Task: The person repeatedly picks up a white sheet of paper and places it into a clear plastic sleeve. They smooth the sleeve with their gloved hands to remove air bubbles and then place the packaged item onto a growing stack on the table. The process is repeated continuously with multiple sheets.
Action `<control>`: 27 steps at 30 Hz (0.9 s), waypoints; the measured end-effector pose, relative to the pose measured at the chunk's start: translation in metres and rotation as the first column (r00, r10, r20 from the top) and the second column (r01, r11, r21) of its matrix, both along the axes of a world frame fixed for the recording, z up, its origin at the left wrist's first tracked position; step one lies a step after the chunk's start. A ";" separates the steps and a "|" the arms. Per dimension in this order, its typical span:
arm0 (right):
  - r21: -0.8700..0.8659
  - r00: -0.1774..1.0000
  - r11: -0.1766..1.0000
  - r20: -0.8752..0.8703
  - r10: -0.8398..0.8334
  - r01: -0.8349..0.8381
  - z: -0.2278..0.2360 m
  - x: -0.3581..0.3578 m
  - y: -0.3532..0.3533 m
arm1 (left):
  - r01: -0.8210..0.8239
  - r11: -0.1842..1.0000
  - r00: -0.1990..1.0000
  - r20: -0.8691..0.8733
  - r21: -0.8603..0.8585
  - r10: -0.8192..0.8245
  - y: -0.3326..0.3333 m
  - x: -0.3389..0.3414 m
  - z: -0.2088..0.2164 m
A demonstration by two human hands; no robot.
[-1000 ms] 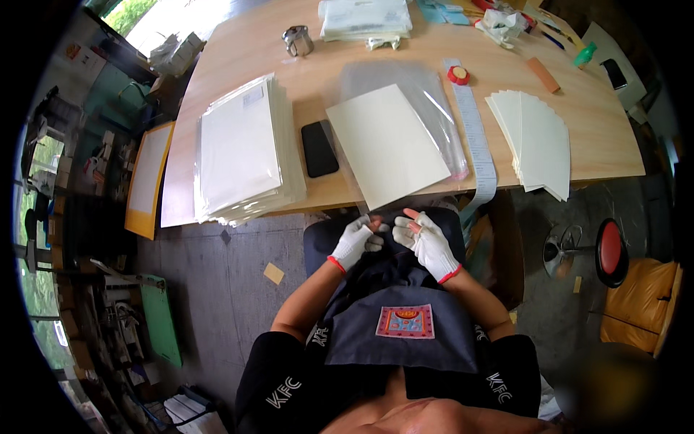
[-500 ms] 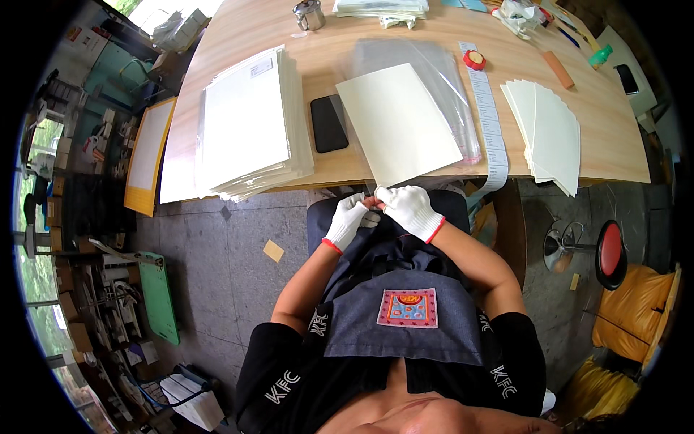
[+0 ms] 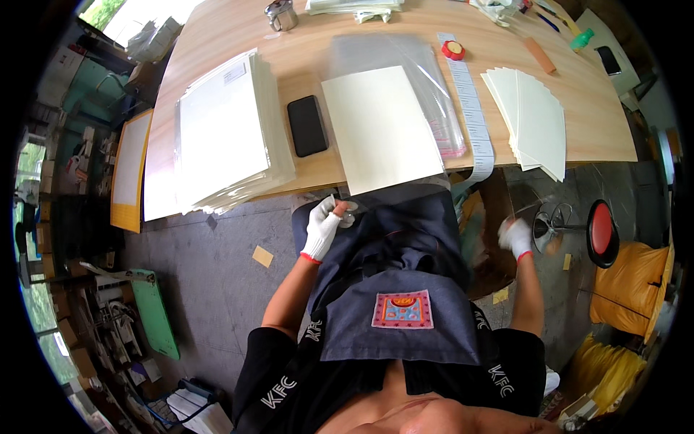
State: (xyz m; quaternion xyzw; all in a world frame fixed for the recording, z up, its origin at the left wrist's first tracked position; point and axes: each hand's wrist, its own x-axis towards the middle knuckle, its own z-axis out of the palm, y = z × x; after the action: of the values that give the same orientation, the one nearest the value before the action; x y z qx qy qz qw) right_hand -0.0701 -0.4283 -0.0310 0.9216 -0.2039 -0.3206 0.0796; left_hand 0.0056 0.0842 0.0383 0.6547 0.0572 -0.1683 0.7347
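The left hand (image 3: 322, 226), in a white knit glove with a red cuff, hovers just off the near edge of the bench (image 3: 231, 43), its fingers pinched shut on a small clear scrap (image 3: 350, 214) that looks like a peeled strip of film. The right hand (image 3: 516, 235), gloved the same way, is out to the right over the floor, well apart from the bench and blurred, so I cannot tell how far open it is or whether it holds anything. Between the two hands lies the person's dark apron; the near bench edge above it is overhung by one cream sheet (image 3: 382, 128), flat and rectangular, lying partly on a pile of glossy clear bags (image 3: 426, 79). Left of the sheet rests one black phone (image 3: 307, 125), and further left one thick stack of bagged white sheets (image 3: 224, 130), its corner jutting past the edge. Right of the clear bags runs one long paper strip of labels (image 3: 473, 119), hanging over the edge, with one small red round object (image 3: 453, 50) at its far end. A fanned pile of cream sheets (image 3: 531, 119) sits at the right. Open wooden surface remains toward the far side. One red-topped stool (image 3: 600, 233) stands on the floor to the right.
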 end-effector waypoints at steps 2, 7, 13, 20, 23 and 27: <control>0.097 0.908 0.969 -0.339 0.246 -0.226 0.004 -0.049 0.002 | -0.012 0.992 0.995 0.097 0.123 0.000 0.006 0.000 -0.002; 0.361 0.793 0.861 0.604 0.076 -0.357 0.076 0.028 0.118 | -0.585 0.562 0.476 0.809 0.585 -0.346 0.009 0.010 -0.018; -0.077 0.163 0.543 0.910 0.381 -0.836 0.116 0.101 0.196 | -0.455 0.594 0.409 0.748 0.664 -0.522 -0.006 0.023 -0.008; 0.272 0.426 0.712 0.904 0.042 -0.647 0.089 0.120 0.205 | -0.404 0.799 0.794 0.605 0.445 0.065 -0.015 0.015 -0.024; 0.200 0.407 0.814 0.912 0.048 -0.545 0.082 0.119 0.217 | -0.434 0.882 0.873 0.326 0.182 0.362 -0.023 0.015 -0.037; 0.255 0.285 0.855 0.949 -0.133 -0.452 0.077 0.121 0.213 | -0.532 0.826 0.837 0.034 -0.186 0.546 -0.035 0.015 -0.038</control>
State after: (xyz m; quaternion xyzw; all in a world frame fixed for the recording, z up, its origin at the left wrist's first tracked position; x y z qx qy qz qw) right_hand 0.0509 -0.2153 0.0458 0.9322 -0.0264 0.2559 -0.2544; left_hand 0.0208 0.0488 0.0005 0.5538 0.1937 0.0701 0.8068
